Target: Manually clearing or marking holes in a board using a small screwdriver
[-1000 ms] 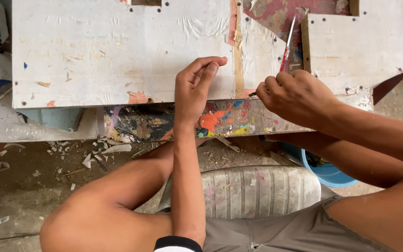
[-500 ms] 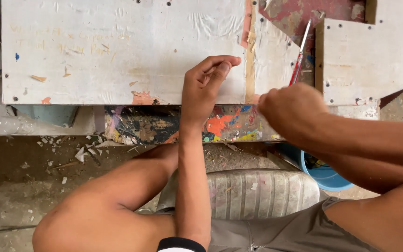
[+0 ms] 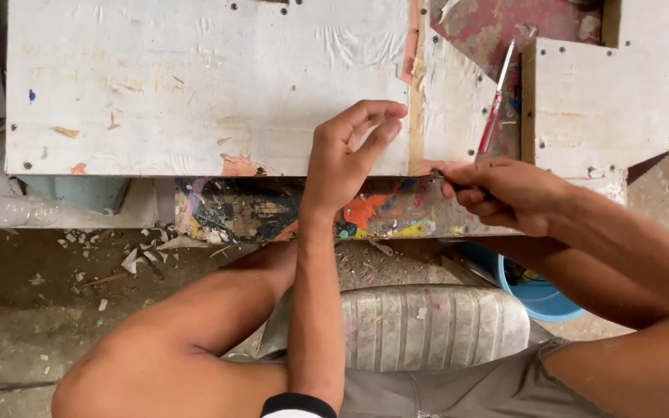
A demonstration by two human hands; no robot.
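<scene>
1. Head view, hands: the right hand (image 3: 505, 195) has dropped from the red-handled tool (image 3: 494, 116) to the near edge of the counter (image 3: 195, 85), at the foot of the peeling strip (image 3: 416, 93). Its grip is now clenched on something small and thin there; what it is I cannot tell.
2. Head view, left hand (image 3: 346, 159): it stays pressed on the white board beside the strip, fingers curled, grasping nothing.
3. Head view, tool: it now lies free in the reddish gap between the two white panels, toward the far right corner.
4. Judgement: work seems to have moved from the tool to picking at the strip's lower end by hand.
5. A blue bucket (image 3: 540, 290) sits on the floor below.
</scene>
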